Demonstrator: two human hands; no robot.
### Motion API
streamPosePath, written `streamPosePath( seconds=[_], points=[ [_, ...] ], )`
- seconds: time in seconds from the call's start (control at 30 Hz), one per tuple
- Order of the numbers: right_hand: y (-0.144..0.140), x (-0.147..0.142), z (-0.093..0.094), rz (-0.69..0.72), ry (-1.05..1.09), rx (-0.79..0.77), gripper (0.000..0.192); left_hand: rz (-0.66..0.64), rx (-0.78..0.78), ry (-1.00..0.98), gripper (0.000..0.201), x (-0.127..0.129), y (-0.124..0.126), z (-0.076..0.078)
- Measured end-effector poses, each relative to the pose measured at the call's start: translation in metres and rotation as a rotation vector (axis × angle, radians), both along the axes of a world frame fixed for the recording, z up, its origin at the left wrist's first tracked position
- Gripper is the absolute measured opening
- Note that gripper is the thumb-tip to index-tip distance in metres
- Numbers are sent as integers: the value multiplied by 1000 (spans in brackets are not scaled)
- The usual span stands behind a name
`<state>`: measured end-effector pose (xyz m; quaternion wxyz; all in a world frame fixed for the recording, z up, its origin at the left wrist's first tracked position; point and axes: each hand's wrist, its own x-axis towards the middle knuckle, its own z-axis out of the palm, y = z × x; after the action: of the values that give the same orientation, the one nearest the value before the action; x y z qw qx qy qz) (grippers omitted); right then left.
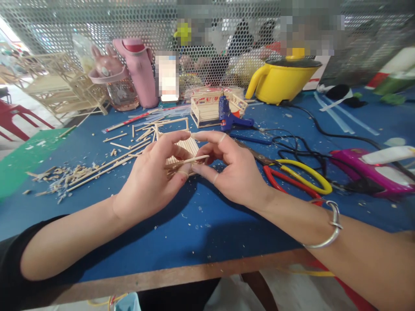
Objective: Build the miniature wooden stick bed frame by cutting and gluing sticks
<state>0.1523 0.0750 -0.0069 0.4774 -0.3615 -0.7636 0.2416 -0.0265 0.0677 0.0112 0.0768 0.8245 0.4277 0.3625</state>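
Observation:
My left hand (158,170) and my right hand (231,168) meet over the middle of the table, fingers curled and fingertips nearly touching. Between them they hold a small frame of thin wooden sticks (192,149), with a slatted panel and a raised rail (171,121) at its far side. One stick (194,160) runs across the near side, pinched by the thumbs and fingers of both hands. My fingers hide part of the frame. Scissors (292,177) with red and yellow handles lie beside my right hand. A blue glue gun (225,114) stands just beyond it.
Loose sticks (106,168) and a pile of offcuts (71,177) lie on the left. Behind are a stick-built tray (205,110), a pink bottle (139,73), a lit phone (169,82) and a yellow pot (285,80). Black cords (324,127) and a magenta device (376,170) occupy the right.

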Motion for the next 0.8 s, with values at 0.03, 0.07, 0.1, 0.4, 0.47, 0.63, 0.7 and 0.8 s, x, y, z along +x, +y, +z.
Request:
streamPosePath(
  seconds=[0.03, 0.07, 0.1, 0.4, 0.47, 0.63, 0.7, 0.8],
  points=[
    [0, 0, 1, 5, -2, 2, 46, 2, 1, 1, 45, 0, 0, 0],
    [-1, 1, 1, 12, -2, 3, 47, 4, 1, 1, 46, 0, 0, 0],
    [-2, 1, 2, 22, -3, 5, 48, 6, 1, -1, 46, 0, 0, 0],
    [-1, 1, 2, 24, 6, 1, 45, 17, -22, -15, 43, 2, -1, 3],
    [0, 1, 1, 20, 22, -15, 43, 12, -30, -13, 45, 1, -1, 2],
    [1, -1, 1, 23, 59, -51, 43, -1, -46, -39, 49, 0, 0, 0],
    [1, -2, 1, 24, 85, -78, 45, -13, -52, -45, 51, 0, 0, 0],
    [1, -3, 2, 38, 118, -114, 44, -24, -61, -42, 55, 0, -1, 1]
  ],
)
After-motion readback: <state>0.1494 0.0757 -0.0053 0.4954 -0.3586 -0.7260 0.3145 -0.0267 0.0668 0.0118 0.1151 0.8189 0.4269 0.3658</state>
